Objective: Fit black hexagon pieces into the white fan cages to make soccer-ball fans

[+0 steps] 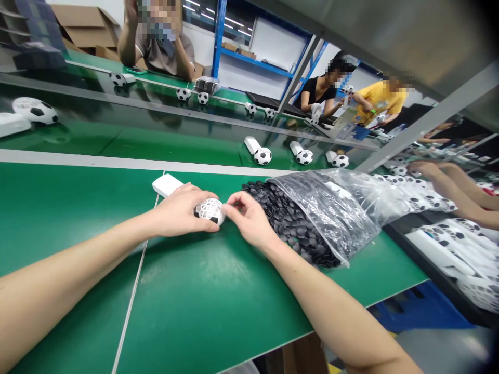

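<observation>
My left hand [181,210] is closed round a small white-and-black toy football [210,210], thumb in front and fingers behind. Its top shows an open white lattice, with a few black patches around the side. A white flat-sided piece [167,184] sticks out behind that hand; whether it joins the ball is hidden. My right hand [247,218] is at the ball's right side, thumb and forefinger pinched against it. Anything between those fingertips is too small to make out. Just right of this hand, many small black patches [288,223] spill from a clear plastic bag [331,208].
Beyond the green worktable [187,301], a belt [187,140] carries several football pieces with white handles [263,156]. At right stands a black tray [409,234] of similar pieces, with another person's arms [452,187] over it. Co-workers [163,52] sit across. A sloping metal post [429,114] rises at right.
</observation>
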The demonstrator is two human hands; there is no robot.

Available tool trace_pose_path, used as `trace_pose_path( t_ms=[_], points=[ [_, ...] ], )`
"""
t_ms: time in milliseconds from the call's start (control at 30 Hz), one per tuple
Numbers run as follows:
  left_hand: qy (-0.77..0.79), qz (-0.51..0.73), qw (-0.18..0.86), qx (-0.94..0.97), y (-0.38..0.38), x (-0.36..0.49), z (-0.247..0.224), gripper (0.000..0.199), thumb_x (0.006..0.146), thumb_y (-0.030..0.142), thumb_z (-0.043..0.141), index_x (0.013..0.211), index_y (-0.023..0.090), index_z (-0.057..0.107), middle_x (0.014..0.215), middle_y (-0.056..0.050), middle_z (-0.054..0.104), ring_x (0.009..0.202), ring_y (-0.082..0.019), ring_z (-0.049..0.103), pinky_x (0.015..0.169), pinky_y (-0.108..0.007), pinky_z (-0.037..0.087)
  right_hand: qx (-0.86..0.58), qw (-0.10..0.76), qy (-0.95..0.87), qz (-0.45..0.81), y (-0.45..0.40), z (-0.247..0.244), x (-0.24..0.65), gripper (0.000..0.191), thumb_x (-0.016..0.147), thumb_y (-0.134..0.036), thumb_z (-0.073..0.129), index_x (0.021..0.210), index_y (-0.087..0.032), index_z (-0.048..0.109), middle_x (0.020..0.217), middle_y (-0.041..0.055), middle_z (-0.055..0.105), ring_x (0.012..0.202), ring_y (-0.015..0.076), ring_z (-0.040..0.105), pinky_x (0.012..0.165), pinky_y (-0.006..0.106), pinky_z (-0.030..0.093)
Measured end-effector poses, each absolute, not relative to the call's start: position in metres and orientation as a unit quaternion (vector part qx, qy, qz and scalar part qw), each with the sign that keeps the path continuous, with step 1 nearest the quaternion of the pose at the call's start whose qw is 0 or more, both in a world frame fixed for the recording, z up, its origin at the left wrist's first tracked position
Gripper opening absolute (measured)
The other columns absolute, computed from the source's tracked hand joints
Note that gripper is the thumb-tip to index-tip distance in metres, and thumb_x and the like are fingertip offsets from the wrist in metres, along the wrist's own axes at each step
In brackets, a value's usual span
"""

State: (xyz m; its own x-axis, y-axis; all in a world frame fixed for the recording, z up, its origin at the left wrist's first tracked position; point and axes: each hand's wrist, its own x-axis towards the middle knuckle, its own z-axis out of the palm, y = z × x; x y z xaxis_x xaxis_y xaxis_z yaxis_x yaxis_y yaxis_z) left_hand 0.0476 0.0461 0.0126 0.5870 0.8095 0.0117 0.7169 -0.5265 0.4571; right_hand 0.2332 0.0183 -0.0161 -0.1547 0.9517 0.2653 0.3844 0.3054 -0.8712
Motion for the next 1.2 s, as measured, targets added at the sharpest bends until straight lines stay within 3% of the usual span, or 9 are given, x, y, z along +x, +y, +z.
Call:
trace_pose_path(
  t_ms=[67, 167, 300, 400, 567, 733, 900, 1033, 1200],
  points=[
    [0.418, 0.097, 0.224, 0.875, 0.049, 0.041, 0.016, 0.066, 0.063, 0.056, 0.062, 0.119, 0.022, 0.052, 0.108, -0.009, 0.058, 0.109, -0.03, 0.045, 0.089, -0.04, 0.038, -0.509, 0.401, -0.726, 0.23, 0.024, -0.018, 0.242, 0.013, 0.084, -0.028, 0.05, 0.09, -0.019, 0.057, 0.095, 0.0041, 0.058, 0.089, 0.0163, 0.052, 0.078, 0.03, 0.044],
    [0.427, 0.062, 0.231, 0.872, 0.055, 0.033, 0.019, 0.07, 0.064, 0.051, 0.061, 0.126, 0.024, 0.046, 0.126, -0.009, 0.049, 0.126, -0.034, 0.029, 0.099, -0.046, 0.028, -0.518, 0.267, -0.806, 0.101, 0.031, -0.023, 0.25, 0.023, 0.087, -0.022, 0.047, 0.107, -0.02, 0.059, 0.113, 0.0063, 0.057, 0.107, 0.0208, 0.046, 0.091, 0.036, 0.037],
    [0.48, 0.08, 0.24, 0.84, 0.055, 0.035, 0.009, 0.076, 0.065, 0.055, 0.058, 0.128, 0.019, 0.04, 0.134, -0.011, 0.042, 0.134, -0.036, 0.01, 0.103, -0.05, 0.022, -0.506, 0.128, -0.852, 0.037, 0.031, -0.025, 0.248, 0.025, 0.089, -0.02, 0.046, 0.107, -0.02, 0.062, 0.11, 0.0052, 0.061, 0.099, 0.0206, 0.049, 0.089, 0.034, 0.038],
    [0.48, 0.137, 0.237, 0.833, 0.05, 0.043, 0.001, 0.068, 0.067, 0.052, 0.056, 0.122, 0.015, 0.044, 0.132, -0.013, 0.043, 0.134, -0.034, 0.009, 0.105, -0.048, 0.022, -0.509, 0.088, -0.856, -0.004, 0.028, -0.02, 0.242, 0.024, 0.088, -0.014, 0.044, 0.101, -0.016, 0.064, 0.099, 0.0076, 0.063, 0.091, 0.0204, 0.053, 0.081, 0.032, 0.042],
    [0.42, 0.12, 0.283, 0.854, 0.043, 0.047, 0.007, 0.059, 0.067, 0.031, 0.055, 0.123, 0.019, 0.043, 0.139, -0.012, 0.034, 0.132, -0.029, 0.022, 0.101, -0.04, 0.032, -0.521, 0.042, -0.852, -0.041, 0.025, -0.014, 0.243, 0.03, 0.083, -0.003, 0.04, 0.104, -0.012, 0.059, 0.089, 0.0114, 0.062, 0.085, 0.0222, 0.055, 0.076, 0.034, 0.044],
    [0.408, 0.124, 0.295, 0.855, 0.042, 0.046, 0.01, 0.055, 0.068, 0.038, 0.059, 0.118, 0.02, 0.046, 0.142, -0.012, 0.03, 0.132, -0.029, 0.025, 0.1, -0.039, 0.033, -0.55, 0.189, -0.811, 0.065, 0.028, -0.019, 0.254, 0.031, 0.081, -0.005, 0.045, 0.108, -0.015, 0.056, 0.094, 0.0089, 0.061, 0.084, 0.0184, 0.058, 0.073, 0.031, 0.047],
    [0.376, 0.128, 0.319, 0.861, 0.043, 0.045, 0.007, 0.056, 0.068, 0.028, 0.058, 0.121, 0.022, 0.042, 0.143, -0.009, 0.028, 0.13, -0.027, 0.028, 0.103, -0.038, 0.029, -0.473, 0.384, -0.765, 0.207, 0.021, -0.01, 0.251, 0.011, 0.078, -0.014, 0.058, 0.084, -0.02, 0.064, 0.083, 0.0006, 0.064, 0.077, 0.013, 0.059, 0.071, 0.026, 0.048],
    [0.33, 0.15, 0.323, 0.874, 0.042, 0.046, 0.004, 0.055, 0.067, 0.023, 0.058, 0.12, 0.022, 0.043, 0.139, -0.006, 0.035, 0.129, -0.026, 0.029, 0.105, -0.036, 0.026, -0.378, 0.397, -0.79, 0.276, 0.012, -0.003, 0.242, 0.013, 0.078, -0.012, 0.058, 0.08, -0.021, 0.066, 0.083, 0.0, 0.065, 0.082, 0.0124, 0.06, 0.079, 0.027, 0.047],
    [0.31, 0.166, 0.33, 0.876, 0.041, 0.049, 0.002, 0.054, 0.067, 0.027, 0.059, 0.119, 0.022, 0.044, 0.127, -0.004, 0.048, 0.12, -0.026, 0.041, 0.097, -0.034, 0.036, -0.369, 0.381, -0.788, 0.315, 0.006, -0.002, 0.238, 0.011, 0.079, -0.014, 0.059, 0.079, -0.022, 0.066, 0.083, -0.0008, 0.066, 0.084, 0.0126, 0.06, 0.08, 0.027, 0.046]
  ],
)
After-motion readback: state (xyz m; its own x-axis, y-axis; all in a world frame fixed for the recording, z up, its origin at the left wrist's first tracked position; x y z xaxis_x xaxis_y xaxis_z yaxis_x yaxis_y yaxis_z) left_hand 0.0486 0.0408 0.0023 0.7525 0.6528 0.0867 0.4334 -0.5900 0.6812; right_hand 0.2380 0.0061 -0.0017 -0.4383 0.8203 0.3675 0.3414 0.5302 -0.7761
